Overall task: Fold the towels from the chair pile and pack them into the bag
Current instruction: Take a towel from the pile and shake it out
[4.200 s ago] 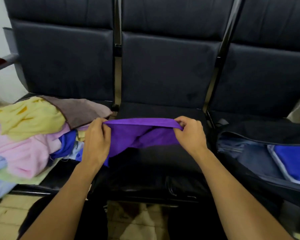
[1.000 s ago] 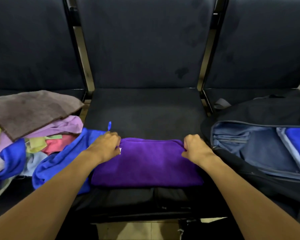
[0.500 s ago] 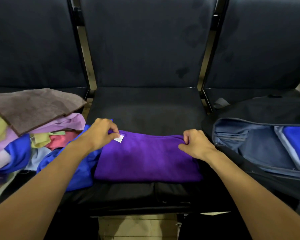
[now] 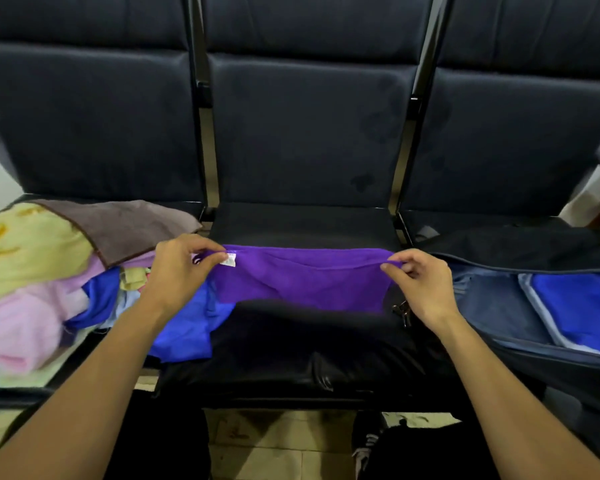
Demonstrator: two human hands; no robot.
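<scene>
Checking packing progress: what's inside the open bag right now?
Inside the bag, a blue folded towel lies against the grey-blue lining. Anything beneath it or under the bag's black flap is hidden.

Towel pile [image 4: 32,282] — blurred, cut off at left edge; bag [image 4: 551,306] cropped right

A solid purple cloth towel [image 4: 302,282] with a small white tag [image 4: 230,260] lies between plain piles. Left of it lie yellow [image 4: 25,247], pink [image 4: 18,323] and brown [image 4: 125,223] towels; right, a dark navy fabric bag [image 4: 499,299]

The purple towel [image 4: 302,280] is soft matt cloth; the chair seat [image 4: 302,344] is glossy black leather-like padding.
</scene>
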